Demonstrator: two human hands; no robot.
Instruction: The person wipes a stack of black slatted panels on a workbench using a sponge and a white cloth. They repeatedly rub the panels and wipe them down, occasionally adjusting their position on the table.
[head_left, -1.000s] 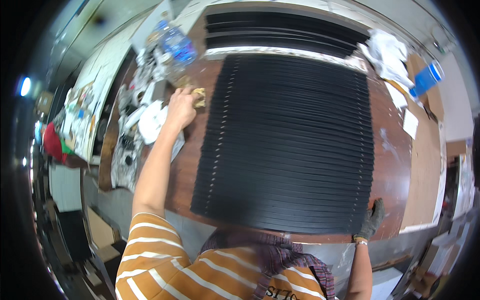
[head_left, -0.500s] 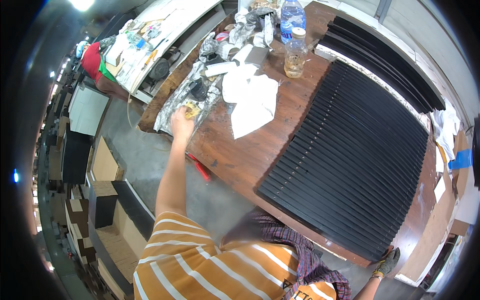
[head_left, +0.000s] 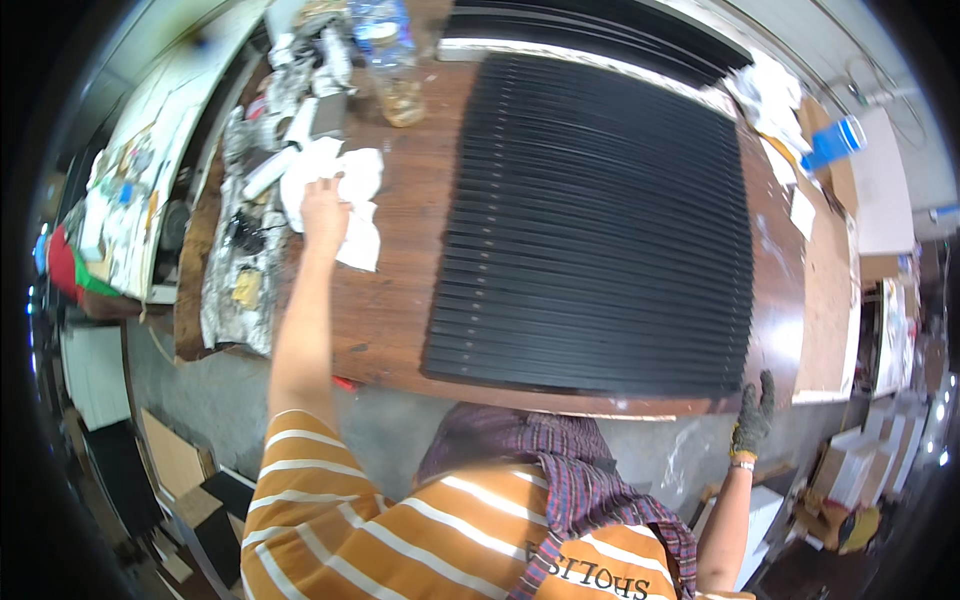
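My bare left hand (head_left: pixel 325 212) is on a crumpled white cloth (head_left: pixel 362 240) at the left of the brown wooden table (head_left: pixel 395 330), its fingers closed on it. A yellow piece of cloth or sponge (head_left: pixel 246 288) lies on a stained, crinkled sheet (head_left: pixel 225 315), next to a small black container (head_left: pixel 244 232). My right hand (head_left: pixel 755 415), in a dark grey-green glove, is at the near right corner of the row of black slats (head_left: pixel 610 240). Its fingers are stretched out and it holds nothing.
A large clear bottle (head_left: pixel 380 25) and a smaller bottle with brownish contents (head_left: pixel 400 100) stand at the back left. More black strips (head_left: pixel 600 30) lie along the far edge. A blue roll or cup (head_left: pixel 835 142) is at the right, above a cardboard sheet (head_left: pixel 830 310).
My left hand has let go of the yellow piece and moved right onto the white cloth. My right hand stays by the slats' near corner. The view has turned to the right.
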